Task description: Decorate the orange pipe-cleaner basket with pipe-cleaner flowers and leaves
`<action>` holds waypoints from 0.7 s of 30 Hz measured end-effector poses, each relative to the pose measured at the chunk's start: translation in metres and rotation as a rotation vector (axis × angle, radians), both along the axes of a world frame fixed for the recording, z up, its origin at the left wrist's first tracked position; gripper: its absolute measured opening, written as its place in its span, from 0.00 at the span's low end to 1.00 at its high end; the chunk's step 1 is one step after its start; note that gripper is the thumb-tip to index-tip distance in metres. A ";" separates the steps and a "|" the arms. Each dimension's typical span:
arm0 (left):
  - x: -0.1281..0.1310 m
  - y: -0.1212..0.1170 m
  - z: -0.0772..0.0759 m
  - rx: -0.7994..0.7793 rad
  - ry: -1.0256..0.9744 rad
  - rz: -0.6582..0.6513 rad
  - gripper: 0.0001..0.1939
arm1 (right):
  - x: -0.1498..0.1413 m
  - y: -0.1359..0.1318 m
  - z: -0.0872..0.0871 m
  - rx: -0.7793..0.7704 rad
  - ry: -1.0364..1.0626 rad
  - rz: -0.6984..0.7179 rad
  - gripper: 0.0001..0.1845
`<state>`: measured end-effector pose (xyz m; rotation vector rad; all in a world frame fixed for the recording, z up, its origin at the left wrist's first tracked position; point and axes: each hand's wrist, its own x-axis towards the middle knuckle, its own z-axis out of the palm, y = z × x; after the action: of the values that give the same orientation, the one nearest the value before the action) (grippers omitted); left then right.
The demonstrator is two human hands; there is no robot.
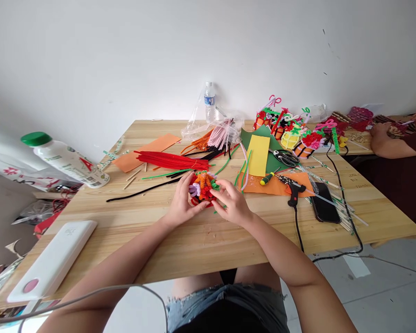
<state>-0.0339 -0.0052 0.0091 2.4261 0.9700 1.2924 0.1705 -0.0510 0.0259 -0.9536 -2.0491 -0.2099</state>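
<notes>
A small craft piece of curled orange, red, lilac and green pipe cleaners rests on the wooden table in front of me. My left hand cups its left side with fingers curled round it. My right hand pinches its right side, fingers closed on the green part. A bundle of red pipe cleaners lies just behind the piece, and a long black pipe cleaner lies to its left.
A glue gun with its cord, a phone, scissors, yellow paper and finished pipe-cleaner crafts lie right. A water bottle stands at the back. White bottle and white case left. Another person's arm far right.
</notes>
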 end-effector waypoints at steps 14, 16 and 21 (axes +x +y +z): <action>0.000 -0.002 -0.001 -0.035 0.002 0.088 0.42 | -0.001 0.000 -0.002 -0.010 -0.019 0.026 0.14; 0.001 -0.002 -0.001 -0.031 0.000 0.087 0.42 | -0.001 0.000 -0.001 0.004 -0.013 0.031 0.14; 0.001 -0.002 -0.001 -0.022 -0.006 0.081 0.42 | -0.001 0.000 -0.002 -0.035 -0.001 -0.002 0.12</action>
<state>-0.0326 -0.0075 0.0080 2.3881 1.0850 1.3066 0.1700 -0.0506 0.0237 -0.9773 -2.0589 -0.1757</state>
